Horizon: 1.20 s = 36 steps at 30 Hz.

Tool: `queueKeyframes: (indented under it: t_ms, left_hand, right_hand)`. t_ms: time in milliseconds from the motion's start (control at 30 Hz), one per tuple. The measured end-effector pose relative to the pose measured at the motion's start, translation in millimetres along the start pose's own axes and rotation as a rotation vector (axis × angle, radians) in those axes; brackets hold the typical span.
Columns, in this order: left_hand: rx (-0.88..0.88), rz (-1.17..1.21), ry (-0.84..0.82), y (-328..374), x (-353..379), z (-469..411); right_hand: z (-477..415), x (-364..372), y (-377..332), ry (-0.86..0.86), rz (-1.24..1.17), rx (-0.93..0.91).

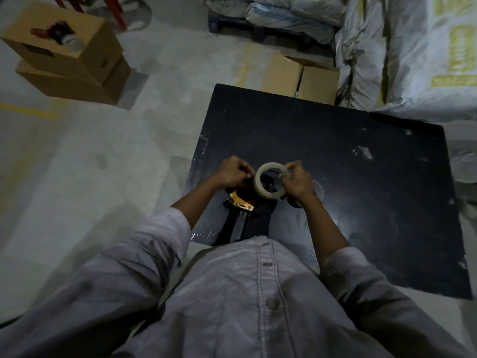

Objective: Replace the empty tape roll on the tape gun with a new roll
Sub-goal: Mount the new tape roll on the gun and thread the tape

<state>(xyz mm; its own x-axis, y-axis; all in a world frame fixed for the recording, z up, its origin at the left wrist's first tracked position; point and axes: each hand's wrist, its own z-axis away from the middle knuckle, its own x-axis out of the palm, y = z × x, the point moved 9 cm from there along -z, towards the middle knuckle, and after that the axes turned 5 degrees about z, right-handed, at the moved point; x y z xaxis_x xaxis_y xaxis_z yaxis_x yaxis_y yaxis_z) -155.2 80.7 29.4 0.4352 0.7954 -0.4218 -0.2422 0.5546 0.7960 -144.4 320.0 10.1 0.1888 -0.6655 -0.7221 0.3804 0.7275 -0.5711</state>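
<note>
A clear tape roll (260,188) is held upright over the near left part of the black table (361,177). My right hand (296,180) grips the roll's right rim. My left hand (232,171) pinches at the roll's left edge, fingers closed there. Below the hands lies the black tape gun (238,215) with a yellow metal plate, its handle pointing toward my body. Another pale ring (318,191) lies flat on the table, partly hidden behind my right wrist.
Two stacked cardboard boxes (69,55) sit on the floor at far left with a red and black tape gun on top. More boxes (302,78) stand behind the table. Large white sacks (413,55) are piled at right.
</note>
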Motion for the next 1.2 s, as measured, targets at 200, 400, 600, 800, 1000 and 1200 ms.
queueKeyframes:
  t_ms: [200,400,600,800,1000,1200]
  left_hand:
    - [-0.102,0.150,0.012,-20.1,1.1,7.7]
    - [-0.184,0.514,-0.004,-22.9,0.8,18.7]
    - [-0.209,0.480,-0.014,-30.0,-1.6,20.1]
    - [-0.206,0.469,0.023,-33.9,20.5,30.2]
    - [-0.176,0.403,0.182,-26.6,25.9,34.0]
    - [-0.227,0.404,0.317,-41.1,23.1,39.9]
  right_hand:
    - [5.0,10.4,-10.5,-0.037,0.070,-0.038]
    - [2.8,-2.9,-11.9,0.020,0.042,-0.068]
    - [-16.8,15.8,3.9,0.005,0.018,-0.070]
    - [-11.0,19.2,-0.2,0.058,0.048,-0.048]
    - [2.3,12.4,-9.3,0.087,0.118,-0.076]
    - [11.6,19.7,-33.4,0.061,0.249,-0.197]
